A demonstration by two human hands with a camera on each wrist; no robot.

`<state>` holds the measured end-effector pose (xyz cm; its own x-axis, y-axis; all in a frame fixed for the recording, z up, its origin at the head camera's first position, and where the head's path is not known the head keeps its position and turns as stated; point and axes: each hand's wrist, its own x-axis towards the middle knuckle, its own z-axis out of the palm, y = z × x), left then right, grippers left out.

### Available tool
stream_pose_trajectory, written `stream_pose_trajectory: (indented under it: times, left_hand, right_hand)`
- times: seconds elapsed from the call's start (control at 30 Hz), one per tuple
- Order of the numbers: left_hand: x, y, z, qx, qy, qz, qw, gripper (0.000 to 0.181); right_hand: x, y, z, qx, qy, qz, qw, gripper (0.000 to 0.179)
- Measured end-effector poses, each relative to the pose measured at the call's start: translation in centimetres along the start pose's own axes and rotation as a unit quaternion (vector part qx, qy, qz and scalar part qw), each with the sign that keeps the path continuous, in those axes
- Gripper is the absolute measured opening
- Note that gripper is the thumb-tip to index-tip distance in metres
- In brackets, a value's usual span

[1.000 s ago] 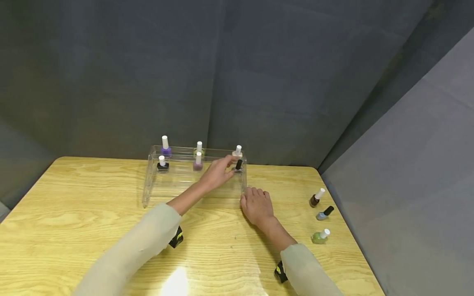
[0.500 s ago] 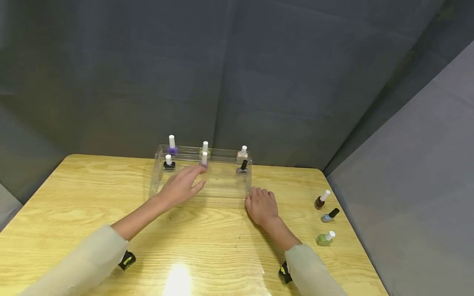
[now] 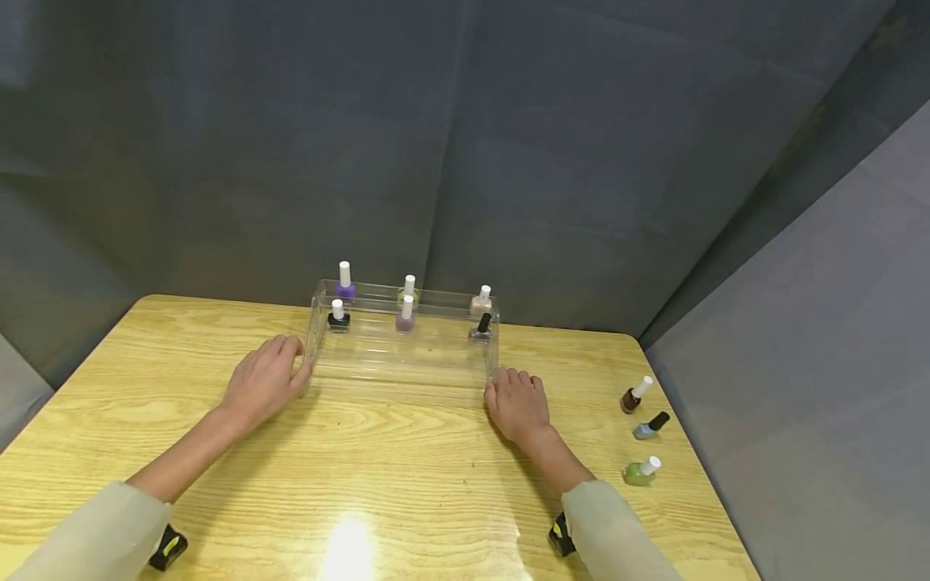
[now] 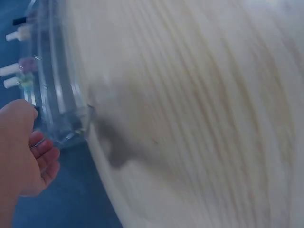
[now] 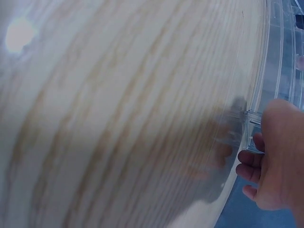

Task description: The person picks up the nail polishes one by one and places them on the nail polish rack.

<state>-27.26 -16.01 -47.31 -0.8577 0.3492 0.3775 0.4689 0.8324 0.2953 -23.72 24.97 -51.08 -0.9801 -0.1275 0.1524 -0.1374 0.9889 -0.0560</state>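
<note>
A clear stepped acrylic rack (image 3: 407, 375) stands at the far side of the table. My left hand (image 3: 263, 381) is at its left end with fingers loosely bent, the thumb tip close by the side panel. In the left wrist view the thumb overlaps the rack end and the other fingers hang outside it. My right hand (image 3: 517, 405) grips the rack's front right corner, thumb at the front and fingers along the outside. On the back step stand purple (image 3: 345, 290), yellowish (image 3: 409, 292) and cream (image 3: 480, 306) nail polish bottles; black (image 3: 338, 321), mauve (image 3: 405, 321) and black-capped (image 3: 480, 329) ones stand before them.
Near the table's right edge, dark brown (image 3: 630, 400), pale blue (image 3: 647, 430) and green (image 3: 638, 473) nail polish bottles form a loose line. A dark curtain (image 3: 291, 161) hangs behind the table, and a grey panel (image 3: 814, 323) rises on the right.
My left hand has moved from the black-capped bottle at the rack's right, leftward across the front, to its left end. My right hand has stayed at the right corner.
</note>
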Motion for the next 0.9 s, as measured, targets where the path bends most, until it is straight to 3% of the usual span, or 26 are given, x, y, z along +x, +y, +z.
stream_pose_trajectory:
  times: [0.13,0.37,0.7,0.9]
  left_hand:
    - [0.2,-1.0,0.5,0.036,-0.006,0.020,0.9991,0.032]
    - [0.8,-1.9,1.3,0.088,-0.061,0.033,0.9937,0.029]
    - [1.4,-2.8,2.2,0.081,-0.084,0.036,0.9925,0.030]
    - [1.6,-3.2,2.2,0.075,-0.087,0.047,0.9922,0.031]
  right_hand:
    - [0.0,0.0,-0.1,-0.001,0.001,-0.001,1.0000,0.030]
    - [0.1,-0.2,-0.2,0.004,0.004,0.000,1.0000,0.029]
    - [0.0,-0.1,-0.4,0.003,-0.006,0.005,1.0000,0.031]
    - [-0.1,0.1,-0.4,-0.001,-0.012,0.007,0.9999,0.041]
